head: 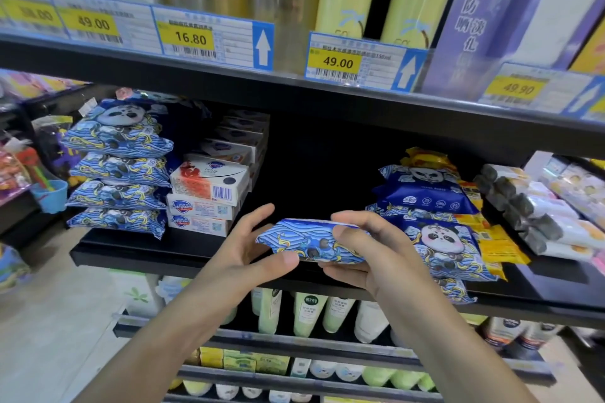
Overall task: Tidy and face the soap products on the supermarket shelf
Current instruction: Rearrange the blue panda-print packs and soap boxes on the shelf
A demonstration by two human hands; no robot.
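From the head camera, which is the only view here: the person has a blue wave-print pack (311,240) held up in front of the middle shelf (137,252), right at the empty gap in the centre. The right hand (366,252) has its grip wrapped around the pack's right end, thumb on the front and fingers curled over the top, while the left hand (252,249) is more open, thumb pressed against the lower left corner and the other fingers spread loose behind it. Honestly the soft wrapper looks like the risk, since it could sag or slip out on the left where only a thumb is steadying it. The other thing I'd watch is the leaning pile of panda packs (438,239) just beside the right hand, because it's already slumped over the shelf lip and a nudge from the wrist could probably tip it off. Left side is tidier: a neat stack of matching packs (118,173) with soap boxes (206,196) right next to it. There's plenty of dark open room between the boxes and the messy pile, though the shelf above (294,82) hangs low, so lifting high isn't really an option.
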